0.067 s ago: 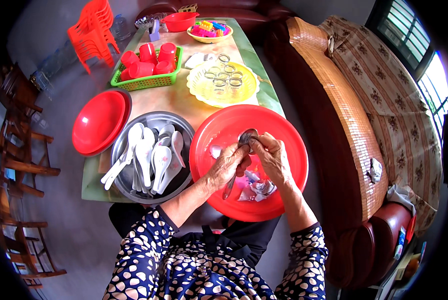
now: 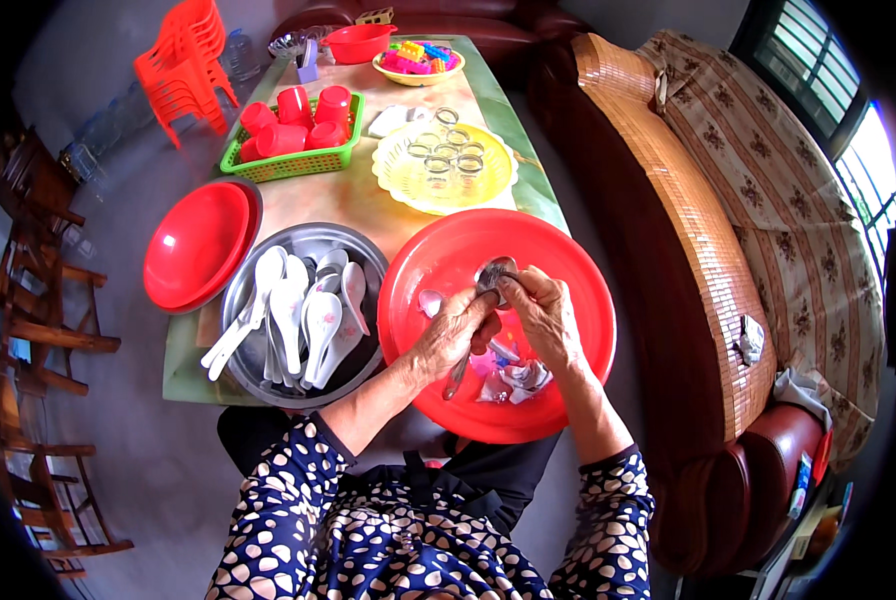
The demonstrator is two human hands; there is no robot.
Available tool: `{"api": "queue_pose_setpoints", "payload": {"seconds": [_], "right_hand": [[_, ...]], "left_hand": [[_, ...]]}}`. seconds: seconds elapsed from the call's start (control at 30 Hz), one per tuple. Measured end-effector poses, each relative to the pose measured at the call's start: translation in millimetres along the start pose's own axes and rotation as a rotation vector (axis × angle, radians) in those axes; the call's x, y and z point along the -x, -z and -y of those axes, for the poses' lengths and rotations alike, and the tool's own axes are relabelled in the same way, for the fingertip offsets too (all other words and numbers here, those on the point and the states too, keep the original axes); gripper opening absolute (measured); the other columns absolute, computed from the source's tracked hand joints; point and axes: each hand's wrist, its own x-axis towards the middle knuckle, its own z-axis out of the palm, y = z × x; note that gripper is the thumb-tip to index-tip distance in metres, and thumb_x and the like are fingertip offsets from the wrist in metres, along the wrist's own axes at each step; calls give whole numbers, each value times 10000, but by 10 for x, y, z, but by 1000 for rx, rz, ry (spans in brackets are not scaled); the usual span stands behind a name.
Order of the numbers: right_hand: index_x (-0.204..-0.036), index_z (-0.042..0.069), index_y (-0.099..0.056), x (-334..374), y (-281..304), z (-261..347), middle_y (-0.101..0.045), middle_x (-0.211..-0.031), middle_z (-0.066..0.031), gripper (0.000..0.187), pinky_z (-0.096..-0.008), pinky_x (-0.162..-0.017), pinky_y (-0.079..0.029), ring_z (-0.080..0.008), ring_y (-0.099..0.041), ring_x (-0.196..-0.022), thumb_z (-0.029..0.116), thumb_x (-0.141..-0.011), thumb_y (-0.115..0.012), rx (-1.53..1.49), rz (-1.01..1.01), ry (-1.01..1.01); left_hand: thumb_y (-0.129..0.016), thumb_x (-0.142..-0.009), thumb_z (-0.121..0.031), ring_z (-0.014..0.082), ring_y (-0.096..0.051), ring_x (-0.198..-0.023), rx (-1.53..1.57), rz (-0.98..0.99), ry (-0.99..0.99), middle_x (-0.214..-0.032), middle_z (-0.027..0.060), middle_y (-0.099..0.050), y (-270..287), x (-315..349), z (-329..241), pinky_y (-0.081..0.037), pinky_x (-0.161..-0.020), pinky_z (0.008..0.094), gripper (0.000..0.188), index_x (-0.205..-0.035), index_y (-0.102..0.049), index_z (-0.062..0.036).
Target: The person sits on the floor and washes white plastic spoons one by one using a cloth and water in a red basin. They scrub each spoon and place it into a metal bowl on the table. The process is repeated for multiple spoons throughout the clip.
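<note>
Over a large red basin (image 2: 568,255), both my hands are closed on one metal spoon (image 2: 492,272). My left hand (image 2: 453,330) grips its handle, whose end sticks out below the fingers. My right hand (image 2: 545,315) pinches at the spoon's bowl; whether a cloth or anything else is between those fingers is hidden. Crumpled white and pinkish scraps (image 2: 524,380) lie in the basin under my hands, and a small pale pink piece (image 2: 431,302) rests near its left side. To the left, a steel basin (image 2: 373,262) holds several white soup spoons (image 2: 322,320).
Red round lids or basins (image 2: 193,245) overhang the table's left edge. Farther back are a green basket (image 2: 343,155) of red cups, a yellow tray (image 2: 393,185) with several glass rings or jars, and a bowl of coloured blocks (image 2: 418,60). A long sofa (image 2: 608,250) runs along the right.
</note>
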Motion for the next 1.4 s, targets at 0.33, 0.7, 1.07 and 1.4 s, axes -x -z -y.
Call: {"api": "queue_pose_setpoints", "payload": {"seconds": [0.33,0.7,1.07,1.4], "right_hand": [[-739,-28,-630,-43,150,-58,-543,-586,5,246,-241,-489,-364,-47,-457,-550,169,-877,-580,-13,-157,-216],[-725,35,-632,-113,493,-197,-489,-570,16,207,-230,-452,-370,-58,-418,-485,192,-859,-616,-271,-524,-173],[-701,41,-595,-113,532,-237,-462,-556,20,237,-231,-420,-373,-60,-392,-466,207,-870,-615,-430,-554,-283],[-710,35,-555,-144,356,-222,-469,-592,-2,292,-228,-417,-351,-82,-409,-477,264,-886,-590,-396,-269,-279]], "left_hand": [[-380,-968,-413,61,-452,-516,-224,98,-27,-594,-15,-481,24,91,11,-354,-472,190,422,-866,-555,-43],[-440,-963,-337,40,-419,-509,-322,64,-18,-599,-28,-475,6,128,3,-328,-463,185,360,-775,-545,-49],[-462,-937,-402,50,-433,-506,-217,-345,112,-590,-21,-464,-6,101,-194,-321,-416,187,410,-831,-639,-48],[-544,-918,-259,31,-409,-564,-428,103,-122,-587,-37,-488,-2,162,-149,-335,-522,223,357,-640,-571,-36]]}}
